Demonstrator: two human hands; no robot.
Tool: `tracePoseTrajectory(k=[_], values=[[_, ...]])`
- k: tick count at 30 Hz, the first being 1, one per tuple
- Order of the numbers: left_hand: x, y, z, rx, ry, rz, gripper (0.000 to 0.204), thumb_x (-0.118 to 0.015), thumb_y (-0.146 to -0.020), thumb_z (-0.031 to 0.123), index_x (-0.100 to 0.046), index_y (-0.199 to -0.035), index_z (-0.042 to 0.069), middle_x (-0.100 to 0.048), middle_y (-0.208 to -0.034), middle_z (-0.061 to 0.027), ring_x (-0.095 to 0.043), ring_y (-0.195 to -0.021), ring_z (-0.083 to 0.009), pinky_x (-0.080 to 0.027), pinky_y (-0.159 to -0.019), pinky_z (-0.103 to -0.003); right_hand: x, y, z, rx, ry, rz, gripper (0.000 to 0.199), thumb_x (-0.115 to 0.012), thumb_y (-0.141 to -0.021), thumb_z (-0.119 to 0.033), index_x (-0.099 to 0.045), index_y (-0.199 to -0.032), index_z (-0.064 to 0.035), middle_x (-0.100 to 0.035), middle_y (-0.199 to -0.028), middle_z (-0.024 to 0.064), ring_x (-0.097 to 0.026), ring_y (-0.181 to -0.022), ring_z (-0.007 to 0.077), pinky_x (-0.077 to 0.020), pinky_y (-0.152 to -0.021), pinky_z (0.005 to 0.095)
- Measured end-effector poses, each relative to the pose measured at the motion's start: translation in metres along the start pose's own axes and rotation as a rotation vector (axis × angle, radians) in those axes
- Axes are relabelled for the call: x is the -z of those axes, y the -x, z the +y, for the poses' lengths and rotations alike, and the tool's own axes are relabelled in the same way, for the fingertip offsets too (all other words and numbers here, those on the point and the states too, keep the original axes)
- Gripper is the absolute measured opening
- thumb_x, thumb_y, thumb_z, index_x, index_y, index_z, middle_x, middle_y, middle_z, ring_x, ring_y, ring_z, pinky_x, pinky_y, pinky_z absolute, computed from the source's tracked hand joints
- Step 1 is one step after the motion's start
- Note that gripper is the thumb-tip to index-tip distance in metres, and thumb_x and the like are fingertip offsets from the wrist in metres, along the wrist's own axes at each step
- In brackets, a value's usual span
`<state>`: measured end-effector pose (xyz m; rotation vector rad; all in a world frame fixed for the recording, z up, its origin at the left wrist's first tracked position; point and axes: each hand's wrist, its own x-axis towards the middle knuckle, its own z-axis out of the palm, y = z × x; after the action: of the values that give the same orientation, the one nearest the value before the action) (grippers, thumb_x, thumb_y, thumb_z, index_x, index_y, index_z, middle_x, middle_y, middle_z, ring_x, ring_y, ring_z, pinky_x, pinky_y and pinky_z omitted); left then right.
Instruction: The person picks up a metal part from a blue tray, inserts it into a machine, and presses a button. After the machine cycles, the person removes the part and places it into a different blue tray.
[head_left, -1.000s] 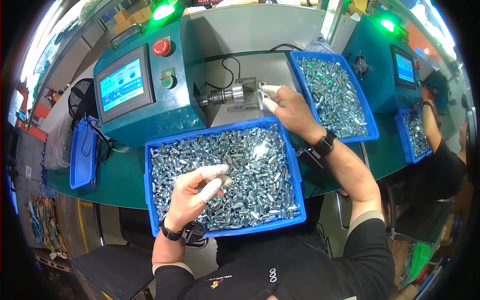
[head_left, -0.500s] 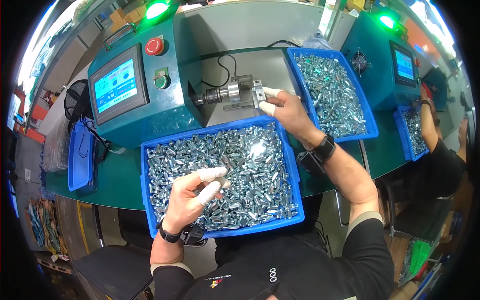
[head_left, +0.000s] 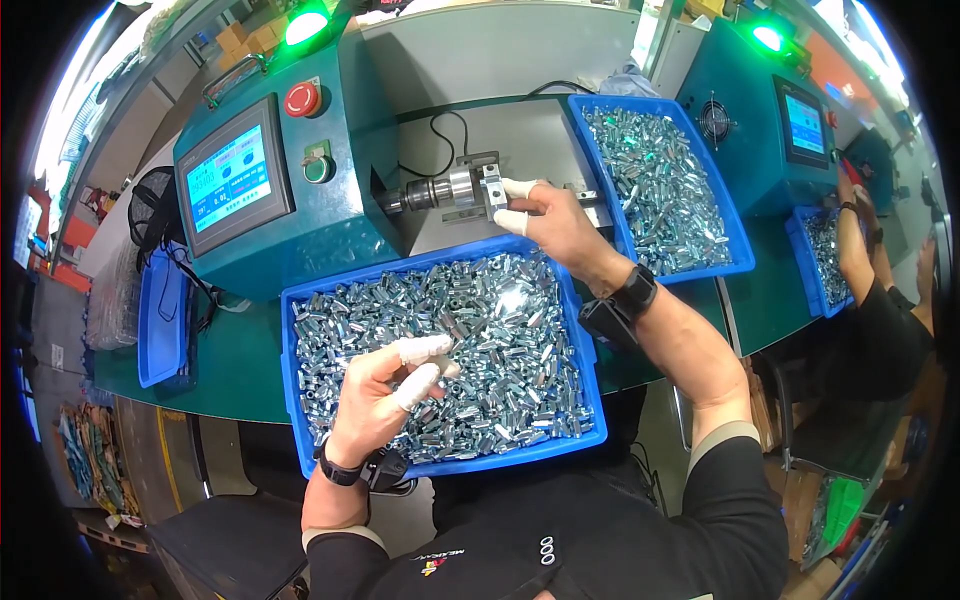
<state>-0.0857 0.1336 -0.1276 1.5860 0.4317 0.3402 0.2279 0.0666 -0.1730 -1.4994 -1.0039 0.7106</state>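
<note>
green table (head_left: pixel 240 350), blue tray (head_left: pixel 584 345), pale partition (head_left: pixel 500 55)

small parts (head_left: pixel 510 335): bright, glossy metal. metal block (head_left: pixel 493 190): smooth, shiny. tray (head_left: pixel 540 447): smooth plastic, slight sheen. machine housing (head_left: pixel 350 235): semi-gloss paint. finger covers (head_left: pixel 416 385): matt.

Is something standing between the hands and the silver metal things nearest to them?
Nothing visible is. The right hand has its fingertips right at the silver rectangular metal block. The left hand is over the small shiny metal parts in the large blue plastic tray; whether it touches them, I cannot tell.
</note>
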Motion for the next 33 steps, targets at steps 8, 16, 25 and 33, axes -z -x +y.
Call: tracePoseTrajectory(k=[8, 16, 25, 33], values=[[-0.001, 0.001, 0.000, -0.006, -0.032, -0.002, 0.030, -0.060, -0.101, 0.001, -0.068, -0.130, 0.000, -0.076, -0.106, -0.0137, -0.071, -0.083, -0.0133, -0.059, -0.075, -0.027, -0.005, -0.003, -0.005, -0.031, -0.030, -0.034, 0.049, -0.076, -0.094, -0.012, -0.063, -0.139, 0.0015, -0.063, -0.127, 0.0073, -0.062, -0.123, 0.0199, -0.0479, -0.105, 0.0320], [-0.002, 0.001, 0.001, 0.006, -0.027, -0.006, 0.030, -0.060, -0.101, 0.003, -0.068, -0.130, 0.000, -0.076, -0.105, -0.0143, -0.071, -0.083, -0.0144, -0.060, -0.075, -0.028, -0.006, -0.005, -0.002, -0.010, -0.008, -0.046, 0.048, -0.076, -0.094, -0.013, -0.064, -0.138, 0.0013, -0.064, -0.122, 0.0054, -0.062, -0.117, 0.0166, -0.0490, -0.099, 0.0297], [0.000, 0.000, -0.002, -0.007, -0.022, -0.013, 0.030, -0.060, -0.101, 0.004, -0.068, -0.130, 0.000, -0.076, -0.106, -0.0147, -0.072, -0.082, -0.0150, -0.060, -0.075, -0.029, -0.006, -0.002, -0.014, -0.006, -0.130, -0.030, 0.037, -0.074, -0.093, -0.008, -0.071, -0.128, 0.0011, -0.067, -0.114, 0.0051, -0.063, -0.098, 0.0116, -0.0493, -0.089, 0.0259], [-0.002, 0.000, -0.002, -0.006, -0.023, -0.026, 0.030, -0.061, -0.101, 0.004, -0.068, -0.130, 0.001, -0.076, -0.106, -0.0145, -0.071, -0.082, -0.0146, -0.060, -0.075, -0.029, 0.001, -0.011, 0.007, -0.046, -0.187, -0.084, 0.036, -0.072, -0.095, -0.009, -0.070, -0.129, 0.0022, -0.068, -0.113, 0.0038, -0.063, -0.096, 0.0091, -0.0504, -0.084, 0.0248]])
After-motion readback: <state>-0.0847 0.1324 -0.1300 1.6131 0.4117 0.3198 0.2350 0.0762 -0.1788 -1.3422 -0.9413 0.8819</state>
